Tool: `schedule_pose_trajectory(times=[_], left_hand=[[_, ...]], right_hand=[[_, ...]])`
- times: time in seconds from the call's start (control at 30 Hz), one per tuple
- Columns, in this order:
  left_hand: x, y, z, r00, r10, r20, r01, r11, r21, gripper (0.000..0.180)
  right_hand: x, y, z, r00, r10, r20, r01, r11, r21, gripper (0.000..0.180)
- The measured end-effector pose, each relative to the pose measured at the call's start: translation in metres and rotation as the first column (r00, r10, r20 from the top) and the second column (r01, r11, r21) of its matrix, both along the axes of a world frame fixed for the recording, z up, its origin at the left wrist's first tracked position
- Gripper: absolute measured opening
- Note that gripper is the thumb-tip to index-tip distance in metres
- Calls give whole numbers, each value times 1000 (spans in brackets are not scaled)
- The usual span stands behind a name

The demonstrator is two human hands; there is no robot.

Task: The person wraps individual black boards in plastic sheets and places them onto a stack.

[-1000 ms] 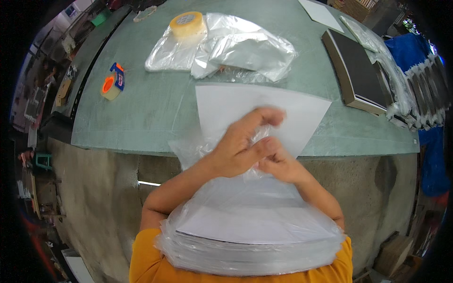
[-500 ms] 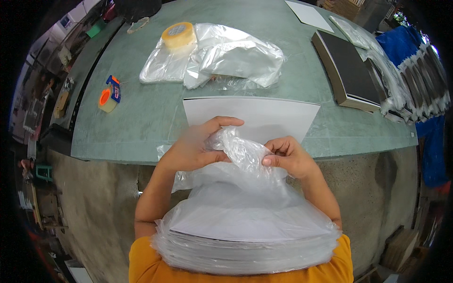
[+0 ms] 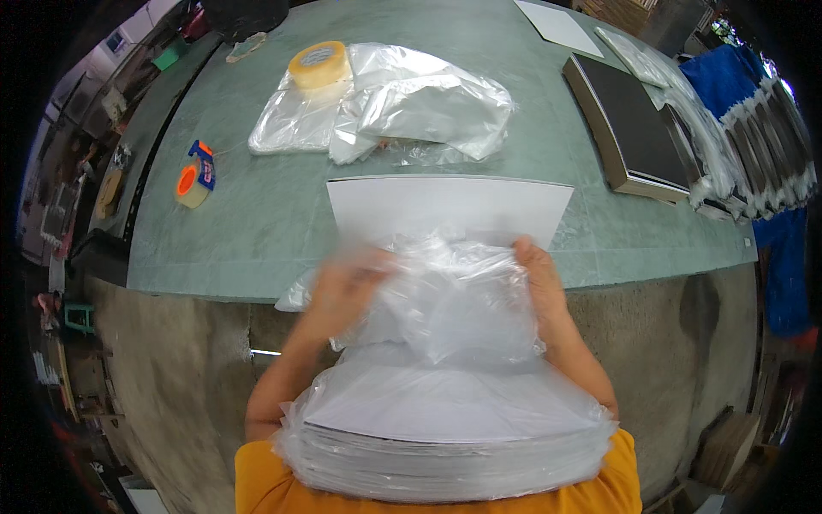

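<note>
I see my left hand [image 3: 342, 287], blurred, its fingers curled into a clear plastic bag [image 3: 445, 295], and my right hand [image 3: 538, 278] gripping the bag's other edge, fingers pressed together. The bag hangs at the green table's [image 3: 257, 231] near edge, over a white sheet [image 3: 454, 206], above a bagged stack [image 3: 445, 428] against my chest.

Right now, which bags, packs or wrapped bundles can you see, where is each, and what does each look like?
Clear plastic bag: between both hands at the table edge, crumpled, see-through.
Bagged stack of white sheets: nearest the person, flat, in clear plastic.
Pile of clear bags: far on the green table, glossy, rumpled.
Wrapped dark bundles: far right, in a row.
</note>
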State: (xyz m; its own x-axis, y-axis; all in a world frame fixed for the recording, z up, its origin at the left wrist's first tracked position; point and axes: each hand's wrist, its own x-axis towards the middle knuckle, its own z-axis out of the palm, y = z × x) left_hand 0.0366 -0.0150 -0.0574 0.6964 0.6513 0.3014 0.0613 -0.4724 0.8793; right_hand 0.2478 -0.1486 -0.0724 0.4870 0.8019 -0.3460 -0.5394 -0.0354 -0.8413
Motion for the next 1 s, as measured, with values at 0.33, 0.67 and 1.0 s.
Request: schedule_pose_trajectory(times=[0.33,0.67,1.0], left_hand=[[14,-23,49,992,-45,118,32,994,106,22],[-54,63,10,683,731,-6,-642,596,-482,16],[33,-24,42,883,-232,-408,185,971,-153,24]], right_hand=[[-13,6,16,909,410,73,-417,898,140,19],[5,-12,-3,978,208,-19,-204,972,118,26],[-34,20,26,909,402,-111,-347,877,334,22]])
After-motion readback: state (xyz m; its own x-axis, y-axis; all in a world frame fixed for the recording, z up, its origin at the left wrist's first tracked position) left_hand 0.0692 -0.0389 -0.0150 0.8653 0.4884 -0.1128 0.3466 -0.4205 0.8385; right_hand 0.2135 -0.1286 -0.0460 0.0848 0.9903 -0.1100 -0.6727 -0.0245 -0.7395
